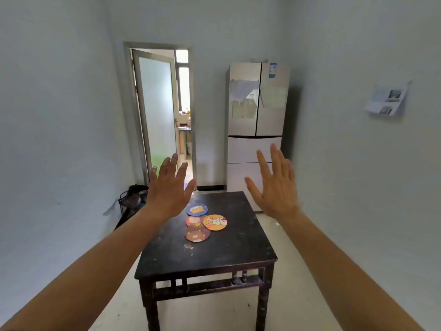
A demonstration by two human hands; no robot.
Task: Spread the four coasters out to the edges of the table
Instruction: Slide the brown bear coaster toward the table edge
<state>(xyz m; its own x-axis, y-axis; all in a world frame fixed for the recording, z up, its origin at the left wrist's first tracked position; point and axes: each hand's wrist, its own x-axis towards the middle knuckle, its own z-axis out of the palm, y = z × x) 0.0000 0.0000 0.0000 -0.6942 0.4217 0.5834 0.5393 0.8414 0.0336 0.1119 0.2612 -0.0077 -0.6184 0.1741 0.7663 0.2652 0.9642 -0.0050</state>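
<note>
Dark wooden table (238, 247): four round coasters (206, 222) clustered near its centre, touching or overlapping. Left hand (170, 187) and right hand (274, 185): raised, fingers spread, holding nothing.

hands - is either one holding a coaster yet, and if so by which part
Nothing is held. The left hand and right hand are both open, fingers spread, raised above the table; all four coasters lie clustered on it.

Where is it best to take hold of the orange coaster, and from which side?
Probably by its right rim, coming from the right with the right hand. The orange coaster lies flat; its left edge meets the red coaster, while its right rim faces bare table.
</note>
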